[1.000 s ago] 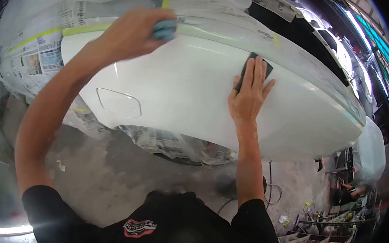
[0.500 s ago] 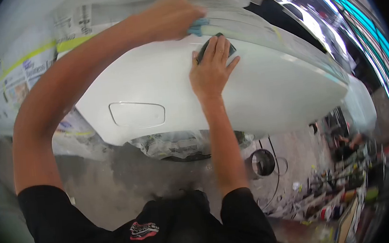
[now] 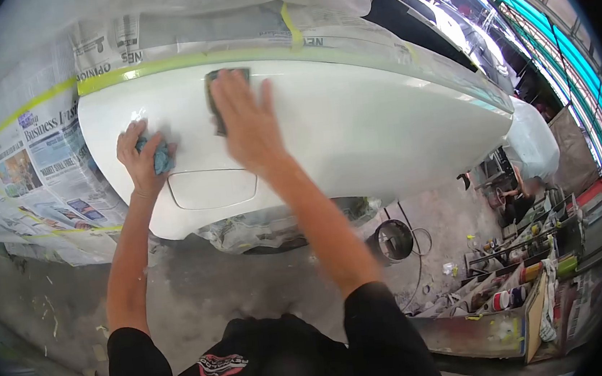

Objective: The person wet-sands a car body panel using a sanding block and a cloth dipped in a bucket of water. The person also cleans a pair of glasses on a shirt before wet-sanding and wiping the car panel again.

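A white car panel (image 3: 353, 125) spans the middle of the view, with the outline of a small flap (image 3: 214, 189) low on its left part. My left hand (image 3: 142, 156) is closed round a crumpled blue cloth (image 3: 161, 159) and rests on the panel above and left of the flap. Against the panel's upper part, my right hand (image 3: 248, 124) presses a dark flat pad (image 3: 217, 116), fingers over it and thumb apart. Part of the pad is hidden under the fingers, and the hand is slightly blurred.
Newspaper (image 3: 58, 150) and yellow-green tape (image 3: 151, 66) border the panel. A black bucket-like container (image 3: 394, 240) and a hose stand on the floor (image 3: 201, 284). Cluttered shelving (image 3: 501, 314) is at lower right, with another person (image 3: 520, 202) beyond it.
My left hand has come down and left from the panel's top edge with the cloth. My right hand has slid left with the pad. The view has shifted too.
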`<state>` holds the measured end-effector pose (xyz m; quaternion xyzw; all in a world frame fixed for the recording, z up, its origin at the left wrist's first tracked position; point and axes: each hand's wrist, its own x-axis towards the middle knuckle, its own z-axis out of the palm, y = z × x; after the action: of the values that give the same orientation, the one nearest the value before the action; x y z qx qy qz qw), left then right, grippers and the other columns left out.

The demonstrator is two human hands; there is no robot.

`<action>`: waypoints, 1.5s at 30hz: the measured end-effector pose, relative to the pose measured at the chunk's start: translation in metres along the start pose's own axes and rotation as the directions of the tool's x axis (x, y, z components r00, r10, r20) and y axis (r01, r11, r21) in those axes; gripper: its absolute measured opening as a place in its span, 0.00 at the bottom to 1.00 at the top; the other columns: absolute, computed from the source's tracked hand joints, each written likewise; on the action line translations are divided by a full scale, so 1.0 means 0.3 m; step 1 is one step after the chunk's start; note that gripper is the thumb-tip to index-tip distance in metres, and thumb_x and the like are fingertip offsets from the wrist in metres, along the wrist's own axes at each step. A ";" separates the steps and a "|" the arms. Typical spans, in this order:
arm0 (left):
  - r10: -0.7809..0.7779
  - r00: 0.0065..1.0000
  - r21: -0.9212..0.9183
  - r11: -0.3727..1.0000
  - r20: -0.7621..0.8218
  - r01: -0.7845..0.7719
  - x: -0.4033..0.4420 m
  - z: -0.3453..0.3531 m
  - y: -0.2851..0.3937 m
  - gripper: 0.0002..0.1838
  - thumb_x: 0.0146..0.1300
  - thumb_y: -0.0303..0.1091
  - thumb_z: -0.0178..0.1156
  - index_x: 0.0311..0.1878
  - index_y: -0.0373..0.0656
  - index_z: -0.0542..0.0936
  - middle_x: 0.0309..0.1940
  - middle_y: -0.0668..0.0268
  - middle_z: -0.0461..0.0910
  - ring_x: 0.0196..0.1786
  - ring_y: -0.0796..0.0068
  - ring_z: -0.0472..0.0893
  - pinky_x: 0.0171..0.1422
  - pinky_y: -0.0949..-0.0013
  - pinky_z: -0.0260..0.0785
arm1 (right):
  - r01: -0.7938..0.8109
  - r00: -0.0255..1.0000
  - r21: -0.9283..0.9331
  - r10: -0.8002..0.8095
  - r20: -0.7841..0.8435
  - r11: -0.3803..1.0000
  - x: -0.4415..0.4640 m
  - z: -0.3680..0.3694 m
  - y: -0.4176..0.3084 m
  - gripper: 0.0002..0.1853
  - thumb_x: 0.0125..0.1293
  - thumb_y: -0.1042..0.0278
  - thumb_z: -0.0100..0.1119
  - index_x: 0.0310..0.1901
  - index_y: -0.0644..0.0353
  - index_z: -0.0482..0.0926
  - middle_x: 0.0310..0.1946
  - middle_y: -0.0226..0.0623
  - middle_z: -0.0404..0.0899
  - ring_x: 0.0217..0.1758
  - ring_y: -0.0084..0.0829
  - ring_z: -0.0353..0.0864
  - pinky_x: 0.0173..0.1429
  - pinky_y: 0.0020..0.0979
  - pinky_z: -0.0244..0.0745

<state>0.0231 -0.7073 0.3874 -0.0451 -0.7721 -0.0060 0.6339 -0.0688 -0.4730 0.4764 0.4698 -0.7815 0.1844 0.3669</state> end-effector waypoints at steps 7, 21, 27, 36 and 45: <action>0.001 0.998 0.023 1.000 -0.065 0.000 -0.041 0.040 -0.030 0.28 0.51 0.42 0.78 0.55 0.56 0.76 0.64 0.58 0.75 0.68 0.50 0.73 0.72 0.40 0.58 | -0.014 0.998 -0.104 0.021 0.059 0.994 -0.100 -0.175 0.247 0.38 0.64 0.62 0.66 0.74 0.63 0.63 0.76 0.56 0.55 0.79 0.59 0.56 0.75 0.68 0.54; 0.006 0.996 -0.015 1.000 -0.090 -0.007 -0.045 0.043 -0.037 0.27 0.53 0.42 0.77 0.55 0.55 0.77 0.64 0.57 0.76 0.69 0.50 0.73 0.72 0.42 0.59 | 0.010 1.000 -0.227 -0.012 -0.007 0.974 -0.245 -0.375 0.620 0.23 0.64 0.72 0.61 0.62 0.57 0.78 0.67 0.41 0.74 0.72 0.44 0.72 0.76 0.60 0.61; 0.035 0.998 0.035 0.999 -0.060 -0.033 -0.038 0.032 -0.030 0.27 0.59 0.39 0.73 0.59 0.52 0.72 0.65 0.54 0.75 0.68 0.47 0.74 0.72 0.41 0.60 | -0.031 0.971 -0.153 -0.006 -0.239 0.988 -0.207 -0.269 0.563 0.23 0.61 0.74 0.64 0.60 0.60 0.79 0.62 0.40 0.76 0.68 0.43 0.74 0.73 0.59 0.63; 0.066 0.995 0.051 0.997 -0.081 -0.062 -0.027 0.041 -0.021 0.26 0.62 0.41 0.71 0.61 0.52 0.71 0.65 0.53 0.74 0.66 0.47 0.74 0.72 0.40 0.61 | 0.061 0.981 -0.233 -0.101 -0.164 0.970 -0.136 -0.135 0.415 0.24 0.64 0.72 0.63 0.63 0.61 0.76 0.65 0.43 0.74 0.68 0.44 0.75 0.72 0.55 0.65; 0.074 0.993 0.085 0.994 -0.090 -0.066 -0.032 0.043 -0.029 0.26 0.64 0.40 0.70 0.61 0.50 0.71 0.65 0.51 0.75 0.66 0.46 0.74 0.72 0.40 0.62 | -0.332 0.853 -0.156 0.226 -0.470 0.930 -0.102 -0.064 0.417 0.16 0.69 0.72 0.55 0.57 0.63 0.78 0.57 0.43 0.79 0.65 0.42 0.76 0.73 0.54 0.60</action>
<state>0.0117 -0.7157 0.3760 -0.0459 -0.7392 0.0459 0.6703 -0.1609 -0.3811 0.4734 0.2501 -0.7530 0.2460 0.5567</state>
